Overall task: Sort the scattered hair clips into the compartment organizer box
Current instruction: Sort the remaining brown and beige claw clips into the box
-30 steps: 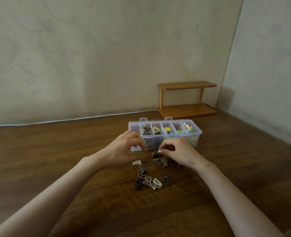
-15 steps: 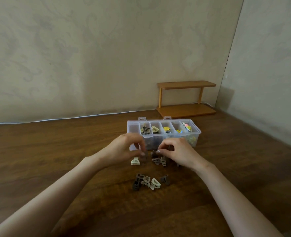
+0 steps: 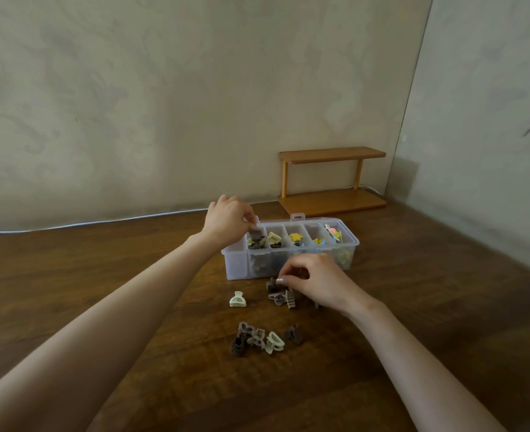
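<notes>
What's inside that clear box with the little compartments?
The organizer box holds brown clips, then cream clips, a yellow star clip and bright mixed ones rightward. The left hand, pinching a small clip, covers the back-left corner; lower layers are blurred.

No readable text, label, brand or number on the organizer box (image 3: 237,266), hair clips (image 3: 257,336) or shelf (image 3: 332,154)

One head cam, wide-angle, sits above & behind the forearms, faces fwd & down. Close range: left hand (image 3: 227,219) & right hand (image 3: 319,285) land mid-frame. The clear plastic compartment box (image 3: 235,266) is just past the right hand, under the left. Beyond the hands: beige wall (image 3: 195,104), low wooden two-tier shelf (image 3: 332,154) further back, right of both.
</notes>
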### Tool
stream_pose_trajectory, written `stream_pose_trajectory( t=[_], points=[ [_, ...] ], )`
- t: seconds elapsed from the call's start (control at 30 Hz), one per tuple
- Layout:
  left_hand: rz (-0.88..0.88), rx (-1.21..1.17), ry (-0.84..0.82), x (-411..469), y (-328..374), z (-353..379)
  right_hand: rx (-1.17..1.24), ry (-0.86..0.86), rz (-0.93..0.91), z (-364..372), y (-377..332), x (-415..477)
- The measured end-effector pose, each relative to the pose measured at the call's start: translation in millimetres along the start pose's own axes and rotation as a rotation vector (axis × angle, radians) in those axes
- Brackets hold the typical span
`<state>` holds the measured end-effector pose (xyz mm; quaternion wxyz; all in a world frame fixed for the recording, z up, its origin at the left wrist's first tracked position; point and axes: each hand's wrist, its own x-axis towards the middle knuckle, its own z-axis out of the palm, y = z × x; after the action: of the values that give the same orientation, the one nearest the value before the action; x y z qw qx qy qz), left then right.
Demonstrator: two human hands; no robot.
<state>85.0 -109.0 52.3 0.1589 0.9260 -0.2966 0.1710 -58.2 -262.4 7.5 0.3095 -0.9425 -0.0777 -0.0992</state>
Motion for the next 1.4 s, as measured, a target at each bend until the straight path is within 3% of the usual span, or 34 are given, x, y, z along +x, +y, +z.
stream_pose_trajectory(
  t=[0.4,0.73,0.93,1.17,1.23,1.4],
  points=[
    [-0.028,0.018,0.011,-9,-1,12,-0.017,-0.014,-0.005,0,-2,0],
    [0.014,-0.109,-0.121,-5,-15,10,-0.014,-0.021,0.000,-1,-2,0],
    [0.044,-0.209,0.039,-26,-19,3,-0.016,-0.020,0.019,0,-3,-1],
    [0.091,-0.229,0.095,-69,-18,-8,-0.026,-0.015,0.026,0,-4,0],
    [0.136,-0.288,-0.004,-82,-14,-17,-0.028,-0.014,0.022,0,-4,0],
    [0.218,-0.414,-0.531,-107,-2,-35,-0.022,-0.013,0.025,0,-4,-1]
  ],
)
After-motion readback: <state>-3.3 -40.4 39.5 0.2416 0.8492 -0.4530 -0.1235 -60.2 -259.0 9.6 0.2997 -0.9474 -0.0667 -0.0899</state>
